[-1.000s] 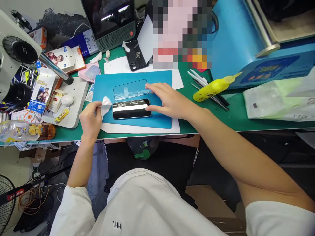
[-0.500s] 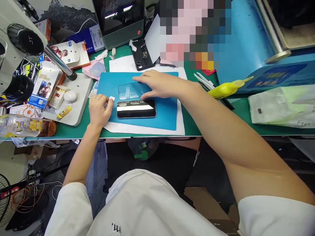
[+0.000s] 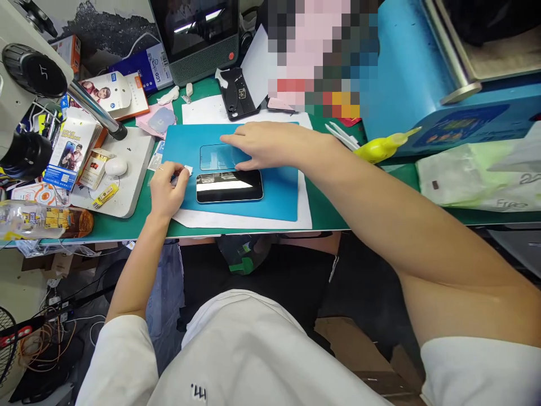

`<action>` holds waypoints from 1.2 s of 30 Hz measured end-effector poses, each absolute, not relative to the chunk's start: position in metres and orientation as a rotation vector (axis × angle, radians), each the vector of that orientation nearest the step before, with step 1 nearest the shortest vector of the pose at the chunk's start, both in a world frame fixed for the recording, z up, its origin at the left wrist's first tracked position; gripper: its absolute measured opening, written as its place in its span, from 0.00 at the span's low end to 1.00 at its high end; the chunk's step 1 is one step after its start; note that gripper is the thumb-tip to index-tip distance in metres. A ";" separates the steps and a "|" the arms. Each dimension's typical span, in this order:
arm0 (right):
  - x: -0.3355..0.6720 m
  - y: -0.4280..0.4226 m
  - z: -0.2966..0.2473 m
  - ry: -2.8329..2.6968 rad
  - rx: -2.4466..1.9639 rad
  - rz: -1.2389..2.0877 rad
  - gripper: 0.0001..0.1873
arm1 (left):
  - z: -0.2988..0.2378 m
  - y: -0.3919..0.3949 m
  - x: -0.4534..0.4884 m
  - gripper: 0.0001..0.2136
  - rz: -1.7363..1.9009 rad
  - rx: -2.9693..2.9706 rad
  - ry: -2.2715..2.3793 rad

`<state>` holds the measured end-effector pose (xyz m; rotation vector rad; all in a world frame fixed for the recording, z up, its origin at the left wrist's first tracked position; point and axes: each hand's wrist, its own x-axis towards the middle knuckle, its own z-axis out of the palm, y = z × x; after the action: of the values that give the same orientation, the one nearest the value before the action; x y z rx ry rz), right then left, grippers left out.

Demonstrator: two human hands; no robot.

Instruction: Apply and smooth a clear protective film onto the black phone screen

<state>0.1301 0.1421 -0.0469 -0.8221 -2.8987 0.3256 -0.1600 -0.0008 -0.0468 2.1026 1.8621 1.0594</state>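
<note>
My right hand (image 3: 253, 148) reaches over a clear, dark-edged glass screen protector (image 3: 213, 158). Thumb and fingers straddle its long edges at the right end, which the hand partly hides. Just below lies a phone (image 3: 229, 187), black screen up with bright reflections, on a blue mat (image 3: 274, 197). At the mat's left edge my left hand (image 3: 168, 186) is closed with its fingers curled. A small white piece (image 3: 188, 170) shows at its fingertips; whether it is paper or cloth I cannot tell.
A black phone case (image 3: 239, 98) lies behind the mat. On the left are a microscope stand (image 3: 127, 194), boxes and a drink bottle (image 3: 46, 219). A yellow squeeze bottle (image 3: 382, 148) and a plastic packet (image 3: 473, 175) are at right. Someone blurred is across the table.
The view has shifted slightly, moving the table contents left in the picture. The screen protector looks a little more level beside the phone. Both hands keep nearly the same places.
</note>
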 end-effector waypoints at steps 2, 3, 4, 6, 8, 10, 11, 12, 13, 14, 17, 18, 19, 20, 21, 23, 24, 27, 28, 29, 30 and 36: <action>0.130 0.144 -0.048 -2.880 -0.824 0.344 0.47 | -0.047 -0.001 -0.160 0.09 1.045 2.107 1.870; 0.131 0.146 -0.050 -2.866 -0.814 0.367 0.48 | -0.048 -0.001 -0.160 0.09 1.036 2.108 1.872; 0.131 0.148 -0.052 -2.852 -0.805 0.395 0.50 | -0.048 -0.001 -0.160 0.09 1.029 2.108 1.871; 0.131 0.153 -0.056 -2.840 -0.805 0.447 0.52 | -0.048 0.000 -0.160 0.09 1.027 2.106 1.864; 0.129 0.156 -0.059 -2.844 -0.817 0.455 0.53 | -0.048 0.000 -0.160 0.10 1.026 2.100 1.861; 0.124 0.158 -0.059 -2.853 -0.831 0.421 0.54 | -0.048 0.000 -0.160 0.10 1.035 2.095 1.859; 0.122 0.158 -0.058 -2.859 -0.844 0.401 0.54 | -0.048 0.000 -0.160 0.10 1.045 2.091 1.856; 0.120 0.157 -0.056 -2.865 -0.863 0.389 0.54 | -0.048 0.001 -0.160 0.10 1.056 2.086 1.855; 0.118 0.156 -0.054 -2.868 -0.886 0.387 0.55 | -0.048 0.001 -0.160 0.10 1.065 2.080 1.856; 0.118 0.155 -0.050 -2.867 -0.907 0.400 0.55 | -0.048 0.001 -0.160 0.10 1.070 2.076 1.861; 0.125 0.146 -0.035 -2.804 -0.903 0.508 0.54 | -0.046 0.000 -0.162 0.09 1.062 2.095 1.883; 0.129 0.141 -0.029 -2.756 -0.899 0.544 0.53 | -0.044 -0.002 -0.161 0.09 1.065 2.117 1.887; 0.134 0.135 -0.023 -2.703 -0.895 0.582 0.51 | -0.041 -0.004 -0.160 0.09 1.071 2.145 1.886; 0.139 0.127 -0.018 -2.643 -0.881 0.635 0.50 | -0.037 -0.007 -0.157 0.09 1.079 2.175 1.879; 0.143 0.117 -0.013 -2.553 -0.868 0.706 0.49 | -0.033 -0.010 -0.153 0.11 1.086 2.203 1.866; 0.149 0.095 -0.008 -2.363 -0.816 0.904 0.51 | -0.023 -0.019 -0.140 0.18 1.064 2.236 1.802; 0.150 0.083 -0.008 -2.268 -0.778 1.001 0.53 | -0.019 -0.024 -0.132 0.22 1.020 2.232 1.747; 0.146 0.051 -0.014 -2.009 -0.625 1.237 0.56 | -0.015 -0.037 -0.103 0.38 0.881 2.160 1.516; 0.144 0.042 -0.017 -1.941 -0.567 1.290 0.56 | -0.015 -0.040 -0.094 0.42 0.872 2.131 1.452; 0.141 0.035 -0.020 -1.889 -0.528 1.297 0.58 | -0.016 -0.043 -0.086 0.44 0.892 2.097 1.406; 0.139 0.029 -0.023 -1.893 -0.524 1.295 0.59 | -0.018 -0.045 -0.079 0.44 0.919 2.061 1.371; 0.137 0.016 -0.031 -1.984 -0.586 1.166 0.60 | -0.027 -0.049 -0.068 0.40 1.021 2.023 1.292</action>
<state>0.1372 0.0163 -0.0309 -0.5858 -1.9836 1.1658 -0.0678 -0.0488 -0.0265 2.0227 1.2919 1.0215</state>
